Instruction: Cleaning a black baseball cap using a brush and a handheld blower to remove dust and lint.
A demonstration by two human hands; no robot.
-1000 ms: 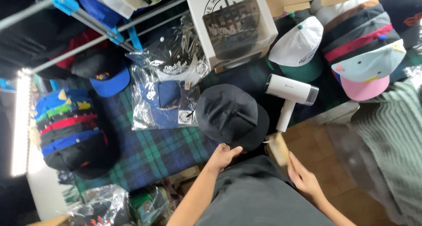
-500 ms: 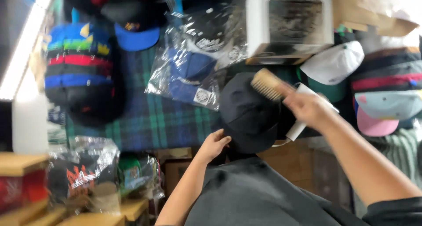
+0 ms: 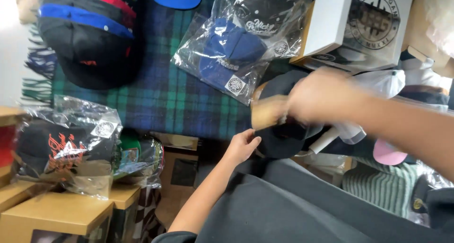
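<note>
Left hand [image 3: 242, 146] at centre frame pinches the black cap's [image 3: 283, 139] near edge; right hand [image 3: 321, 100], blurred, grips a wooden brush [image 3: 267, 111] on its crown just beyond. Brushing probably goes best with short strokes, cap pinned on the plaid blanket [image 3: 161, 96]

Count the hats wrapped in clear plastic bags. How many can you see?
3. A blue cap on the plaid blanket, a black cap in a bag just behind it, and a black cap with orange writing at lower left. More may be hidden.
</note>
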